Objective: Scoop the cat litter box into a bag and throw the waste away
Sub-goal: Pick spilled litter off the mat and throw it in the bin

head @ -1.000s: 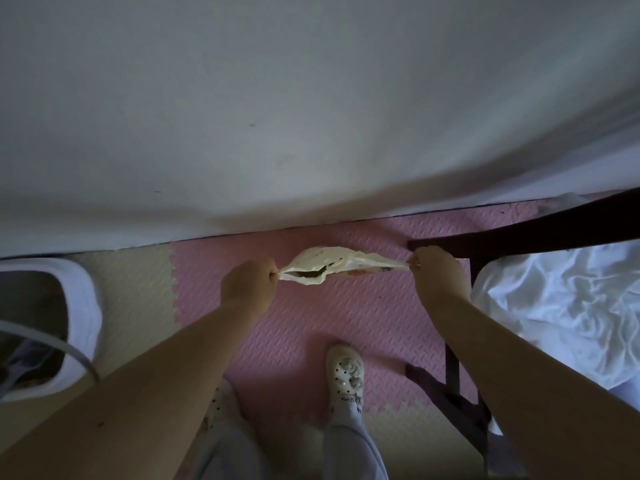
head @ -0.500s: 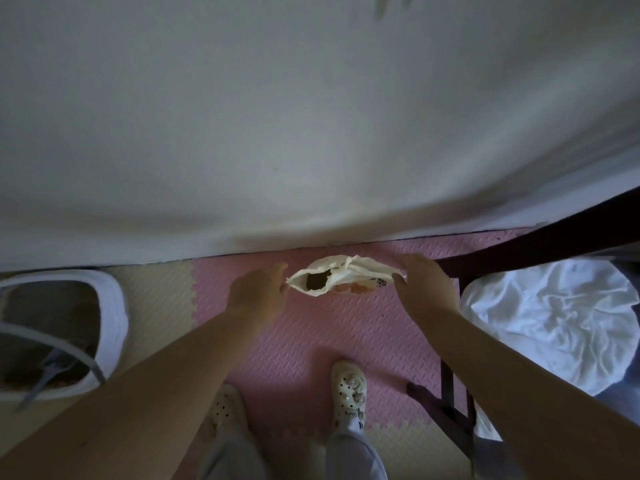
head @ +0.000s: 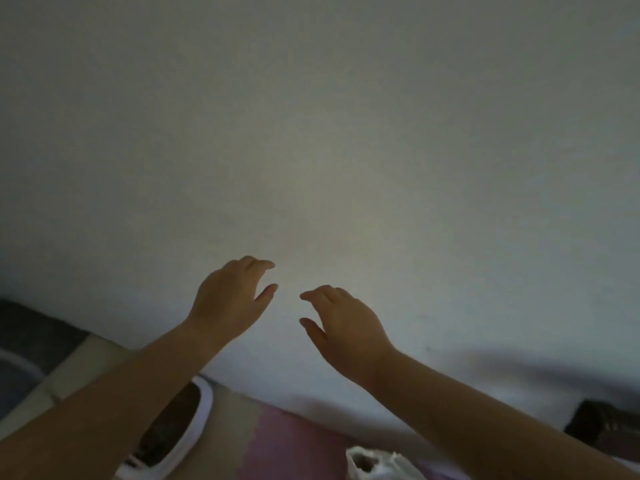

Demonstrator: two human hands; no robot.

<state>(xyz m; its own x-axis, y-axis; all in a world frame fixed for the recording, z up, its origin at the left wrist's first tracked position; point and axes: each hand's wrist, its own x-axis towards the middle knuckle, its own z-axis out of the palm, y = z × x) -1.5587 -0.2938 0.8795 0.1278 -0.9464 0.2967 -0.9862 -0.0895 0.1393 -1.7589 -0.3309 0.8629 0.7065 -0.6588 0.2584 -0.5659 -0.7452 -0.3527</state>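
I count two hands, one bag, one litter box and two colours of floor mat. The left hand (head: 230, 299) and right hand (head: 346, 323) are both raised in front of the wall (head: 346, 150), near each other but apart. Their fingers are loosely spread and slightly bent, thumbs out, and neither has hold of anything. The bag (head: 375, 464) sits at the bottom edge over the pink mat (head: 294, 441), under my right forearm and well clear of both hands. A second ago I had it pulled taut between the two hands, and half a second ago the hands were still at its two ends. Now they have let go and lifted away, and the view has tilted up so the wall fills most of the frame. The box (head: 202, 410) has slid from the far left to bottom left of centre, partly behind my left forearm. The bag is thin, crinkled white plastic, with its mouth gaping on something dark inside. The box has a smooth, rounded white rim around dark, grainy litter. The pink mat meets a beige mat (head: 239, 420) beside the box. Both are too blurred here for me to tell their texture. The wall is plain, matte and off-white. A dark shape (head: 604, 419) sits at the right, too dim for me to tell what it is.
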